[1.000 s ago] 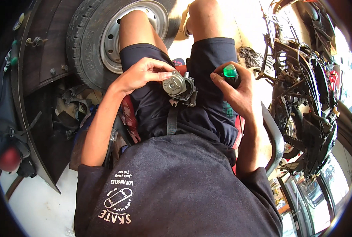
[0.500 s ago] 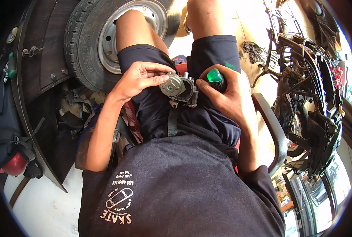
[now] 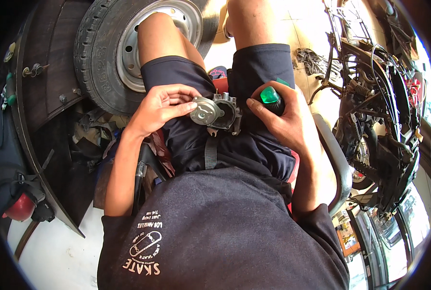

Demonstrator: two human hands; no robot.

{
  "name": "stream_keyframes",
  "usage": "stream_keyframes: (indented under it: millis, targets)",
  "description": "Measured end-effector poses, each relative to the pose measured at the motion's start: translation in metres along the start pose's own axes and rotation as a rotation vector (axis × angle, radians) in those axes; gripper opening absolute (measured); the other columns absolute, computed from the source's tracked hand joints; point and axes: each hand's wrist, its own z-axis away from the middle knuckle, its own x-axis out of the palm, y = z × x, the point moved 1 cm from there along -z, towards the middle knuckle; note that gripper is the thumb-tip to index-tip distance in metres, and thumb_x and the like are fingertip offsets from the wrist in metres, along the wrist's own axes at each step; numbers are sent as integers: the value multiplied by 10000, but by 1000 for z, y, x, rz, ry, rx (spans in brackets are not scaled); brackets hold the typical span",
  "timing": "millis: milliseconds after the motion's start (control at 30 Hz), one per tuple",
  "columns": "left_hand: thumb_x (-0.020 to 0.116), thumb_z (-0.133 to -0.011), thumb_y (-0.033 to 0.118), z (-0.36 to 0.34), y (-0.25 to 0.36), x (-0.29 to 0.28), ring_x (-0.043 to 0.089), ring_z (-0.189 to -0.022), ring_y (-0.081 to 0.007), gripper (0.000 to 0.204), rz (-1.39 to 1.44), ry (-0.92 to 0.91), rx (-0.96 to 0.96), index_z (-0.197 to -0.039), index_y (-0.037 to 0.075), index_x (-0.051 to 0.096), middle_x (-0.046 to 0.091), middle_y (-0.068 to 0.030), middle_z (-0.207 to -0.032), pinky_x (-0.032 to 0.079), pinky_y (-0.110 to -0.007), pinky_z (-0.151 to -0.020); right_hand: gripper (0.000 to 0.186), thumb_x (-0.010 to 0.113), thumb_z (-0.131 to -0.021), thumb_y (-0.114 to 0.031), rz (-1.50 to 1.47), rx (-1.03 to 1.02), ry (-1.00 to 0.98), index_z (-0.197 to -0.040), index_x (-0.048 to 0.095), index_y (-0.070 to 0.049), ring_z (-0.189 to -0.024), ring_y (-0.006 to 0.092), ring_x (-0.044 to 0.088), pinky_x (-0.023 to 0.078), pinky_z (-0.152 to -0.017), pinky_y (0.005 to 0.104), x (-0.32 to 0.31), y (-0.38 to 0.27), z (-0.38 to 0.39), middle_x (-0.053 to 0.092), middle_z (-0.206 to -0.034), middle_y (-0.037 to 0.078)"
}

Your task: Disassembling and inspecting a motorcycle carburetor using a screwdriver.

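Note:
My left hand [image 3: 164, 108] pinches a round grey metal cover [image 3: 204, 114] between thumb and fingers. Right beside the cover, over my lap, is a small metal carburetor body [image 3: 230, 112], its dark hollow partly showing. A spring-like coil seems to sit between cover and body. My right hand [image 3: 289, 118] is wrapped round a screwdriver [image 3: 270, 95] with a green-tipped, black-ribbed handle; its shaft is hidden. The right thumb lies just right of the body, and whether hidden fingers touch the body I cannot tell.
A large tyre on a steel wheel [image 3: 99, 58] stands beyond my left leg. Dark wooden cabinetry [image 3: 46, 96] is at left, with a red rounded object [image 3: 19, 205] below. A chair armrest [image 3: 338, 164] curves by my right arm; a stripped motorcycle frame [image 3: 365, 111] stands farther right.
My left hand has drawn the round cover leftward from the carburetor body, so more of its hollow shows. My right hand, with the screwdriver, has shifted slightly right.

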Motion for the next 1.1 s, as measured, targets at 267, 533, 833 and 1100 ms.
stream_keyframes:
  millis: [267, 533, 833, 1100]
  targets:
    - [700, -953, -18, 13, -6, -3, 681, -1004, -129, 254, 72, 43, -20, -1201, -57, 667, 717, -79, -1103, 542, -275, -933, 253, 809, -872, -245, 19, 53, -69, -980, 744, -25, -827, 218, 690, 532, -800, 359, -4, 3, -8, 724, -854, 134]
    - [751, -925, -11, 11, -7, -3, 689, -966, -125, 248, 185, 57, -116, -1160, -60, 690, 728, -81, -1044, 554, -268, -892, 207, 801, -881, -228, -142, 173, -163, -929, 755, -32, -685, 174, 680, 515, -657, 320, -1, 3, -26, 700, -736, 83]
    - [764, -916, -27, 14, -6, -11, 697, -955, -117, 243, 189, 46, -155, -1139, -40, 668, 723, -82, -1032, 560, -254, -885, 112, 783, -904, -145, -252, 298, -253, -907, 763, -35, -538, 79, 598, 452, -505, 241, -10, -3, -43, 647, -646, 4]
    - [749, -926, -33, 11, -1, -10, 688, -974, -113, 244, 190, 44, -173, -1158, -41, 674, 720, -75, -1038, 555, -258, -908, 100, 778, -910, -121, -278, 264, -253, -919, 758, -23, -520, 70, 581, 431, -471, 229, -8, -4, -44, 629, -636, -6]
